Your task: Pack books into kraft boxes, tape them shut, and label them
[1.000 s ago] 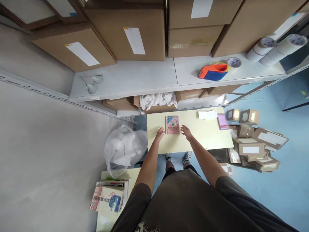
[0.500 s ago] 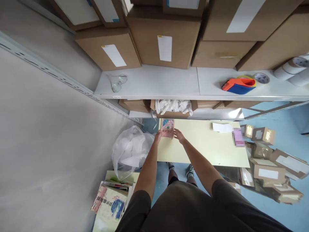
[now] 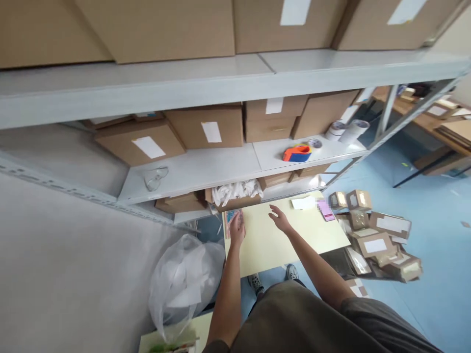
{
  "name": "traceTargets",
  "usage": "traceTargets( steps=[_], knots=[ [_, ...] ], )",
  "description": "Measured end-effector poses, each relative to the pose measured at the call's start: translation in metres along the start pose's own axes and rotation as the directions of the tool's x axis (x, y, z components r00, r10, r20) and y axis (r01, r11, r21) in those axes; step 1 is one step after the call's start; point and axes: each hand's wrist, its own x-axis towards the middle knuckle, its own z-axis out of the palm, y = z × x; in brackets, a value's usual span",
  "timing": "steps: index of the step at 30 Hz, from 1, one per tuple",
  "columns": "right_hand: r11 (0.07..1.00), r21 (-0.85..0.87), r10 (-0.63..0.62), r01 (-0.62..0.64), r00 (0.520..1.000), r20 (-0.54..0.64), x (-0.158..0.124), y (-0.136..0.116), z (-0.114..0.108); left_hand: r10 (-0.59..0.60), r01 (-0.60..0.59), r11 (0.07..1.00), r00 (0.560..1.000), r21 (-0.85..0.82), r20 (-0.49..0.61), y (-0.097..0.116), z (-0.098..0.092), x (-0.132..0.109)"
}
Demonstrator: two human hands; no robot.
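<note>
A pink and blue illustrated book [image 3: 228,216] lies at the far left corner of the pale yellow table [image 3: 259,245]. My left hand [image 3: 237,229] is over its right side with fingers stretched out, covering much of the cover; the contact beneath is hidden. Apart from it, my right hand [image 3: 281,220] hovers above the middle of the table, fingers spread and holding nothing. Beyond that hand, a white paper [image 3: 303,203] and a purple phone-like item [image 3: 326,210], partly blurred out, lie at the table's right end.
Metal shelving [image 3: 206,164] with cardboard boxes [image 3: 213,128] rises behind the table. On it are an orange and blue tape dispenser [image 3: 297,153], tape rolls [image 3: 346,131] and glasses [image 3: 156,179]. A clear plastic bag [image 3: 184,279] stands left; parcels [image 3: 379,242] pile up on the right floor.
My view has tilted up and turned right. My right hand has moved away from the book toward the right. My left hand has shifted from the book's left edge onto its cover.
</note>
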Motion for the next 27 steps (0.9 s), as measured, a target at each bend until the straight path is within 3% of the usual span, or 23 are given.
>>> traceTargets(
  steps=[5,9,12,15,18,23,27],
  knots=[
    [0.996,-0.03,-0.09,0.086,0.982,-0.168,-0.014,-0.02,-0.1,0.168,-0.172,0.984,0.984,0.05,0.064,0.065,0.056,0.02],
    [0.993,-0.03,-0.119,0.116,0.962,-0.245,-0.01,-0.025,-0.167,0.259,-0.265,0.962,0.962,0.067,0.089,0.124,0.115,0.036],
    [0.978,-0.09,-0.205,0.189,0.951,-0.232,0.014,-0.038,-0.204,0.288,-0.296,0.952,0.952,0.082,0.102,0.161,0.158,0.047],
    [0.935,-0.2,-0.33,0.294,0.927,-0.178,0.056,-0.062,-0.229,0.312,-0.323,0.94,0.944,0.11,0.11,0.183,0.186,0.053],
    [0.847,-0.326,-0.47,0.42,0.878,-0.091,0.108,-0.098,-0.244,0.319,-0.324,0.934,0.946,0.153,0.054,0.197,0.193,0.052],
    [0.679,-0.505,-0.586,0.532,0.808,0.062,0.181,-0.165,-0.252,0.299,-0.283,0.94,0.952,0.192,-0.059,0.214,0.176,0.036],
    [0.58,-0.662,-0.506,0.475,0.847,0.164,0.209,-0.197,-0.237,0.242,-0.211,0.956,0.96,0.203,-0.142,0.22,0.161,0.019]
  ],
)
